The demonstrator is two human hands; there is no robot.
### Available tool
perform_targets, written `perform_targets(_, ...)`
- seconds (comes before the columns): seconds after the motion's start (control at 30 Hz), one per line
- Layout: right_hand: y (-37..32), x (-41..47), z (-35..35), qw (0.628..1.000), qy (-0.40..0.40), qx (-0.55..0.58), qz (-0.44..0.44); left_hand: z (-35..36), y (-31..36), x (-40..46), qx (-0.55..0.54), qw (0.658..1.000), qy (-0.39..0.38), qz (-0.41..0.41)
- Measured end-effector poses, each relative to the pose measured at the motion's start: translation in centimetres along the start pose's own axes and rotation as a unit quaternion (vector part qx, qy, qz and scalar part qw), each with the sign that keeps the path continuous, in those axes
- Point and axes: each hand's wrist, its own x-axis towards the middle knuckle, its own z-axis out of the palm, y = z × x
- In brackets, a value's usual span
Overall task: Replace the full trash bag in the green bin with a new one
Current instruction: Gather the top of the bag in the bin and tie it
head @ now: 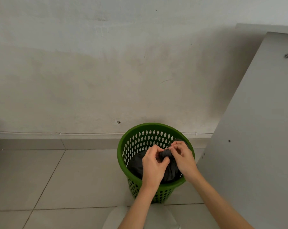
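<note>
Both hands have a grip on the gathered top of the dark trash bag (138, 164), which sits inside the green bin (123, 146). The left hand (154, 164) has its fingers curled around the bunched neck of the bag from the left, with the thumb pressed against the twisted plastic. The right hand (183, 157) comes in from the right and pinches the same bunch between thumb and fingertips, its knuckles raised above the knot. The two hands meet over the middle of the bin's opening, almost touching each other, with the small dark wad of plastic between them.

The body of the bag lies low in the bin, below the rim, and fills the bottom part that can be seen. A bit more dark plastic shows behind the right hand, near the far right side of the rim. The bin is round with rows of oval holes in its wall, and it stands upright on the tiled floor (40, 179), close to the pale wall (106, 71). A thin white cable (32, 133) runs along the foot of the wall, just above the baseboard. A light grey panel (255, 129) with a few small screw holes leans at a slant just beside the bin on the right. Both forearms are bare and reach in from the bottom edge of the view.
</note>
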Motion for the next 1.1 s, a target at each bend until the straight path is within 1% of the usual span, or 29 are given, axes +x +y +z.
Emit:
perform_targets(0.07, -0.2, -0.4, 0.6, 0.999, 0.051, 0.005, -0.005, 0.5, 0.5, -0.3, -0.013, 0.999, 0.039, -0.009)
perform_targets(0.13, -0.2, -0.9, 1.1, 0.995, 0.102, 0.004, -0.014, 0.7, 1.1, -0.5, -0.049, 0.996, 0.064, -0.035)
perform_targets(0.2, 0.0, -1.2, 1.5, 0.992, 0.127, 0.002, -0.02, 0.9, 1.7, -0.7, -0.079, 0.993, 0.067, -0.06)
perform_targets(0.23, 0.0, -1.3, 1.4, 0.992, 0.123, 0.002, -0.023, 0.8, 1.6, -0.7, -0.074, 0.994, 0.063, -0.054)
perform_targets(0.3, 0.0, -1.2, 0.7, 0.997, 0.072, -0.02, -0.033, 0.2, 0.9, -0.6, -0.043, 0.999, 0.026, -0.015)
perform_targets(0.4, -0.1, -0.5, -1.3, 0.993, -0.084, -0.078, -0.039, -1.5, -0.8, 0.1, -0.001, 0.994, -0.11, 0.026)
perform_targets(0.47, -0.2, 0.0, -2.5, 0.981, -0.177, -0.072, -0.024, -2.4, -1.3, 0.6, 0.047, 0.983, -0.175, 0.039)
perform_targets(0.53, -0.4, 0.5, -3.2, 0.97, -0.225, -0.084, -0.03, -2.7, -1.2, 0.8, 0.074, 0.976, -0.197, 0.05)
perform_targets(0.6, -1.0, 0.9, -3.4, 0.962, -0.238, -0.125, -0.05, -2.7, -1.2, 1.0, 0.087, 0.974, -0.2, 0.068)
perform_targets(0.7, -1.4, 1.4, -3.0, 0.944, -0.239, -0.215, -0.076, -2.6, -1.3, 0.7, 0.112, 0.97, -0.192, 0.101)
perform_targets(0.77, -1.1, 1.6, -2.4, 0.929, -0.241, -0.266, -0.088, -2.2, -1.4, 0.3, 0.113, 0.972, -0.17, 0.116)
perform_targets(0.8, -0.9, 1.6, -2.0, 0.928, -0.236, -0.273, -0.094, -1.9, -1.5, 0.0, 0.117, 0.974, -0.149, 0.125)
perform_targets(0.9, -0.5, 1.8, -1.5, 0.936, -0.202, -0.267, -0.113, -0.9, -2.0, -0.6, 0.121, 0.978, -0.073, 0.154)
perform_targets(0.97, -0.4, 1.8, -1.5, 0.94, -0.188, -0.258, -0.117, -0.5, -2.2, -1.0, 0.132, 0.975, -0.039, 0.174)
perform_targets(1.1, -0.7, 1.9, -1.9, 0.953, -0.186, -0.22, -0.094, -0.1, -2.5, -1.5, 0.149, 0.967, -0.009, 0.209)
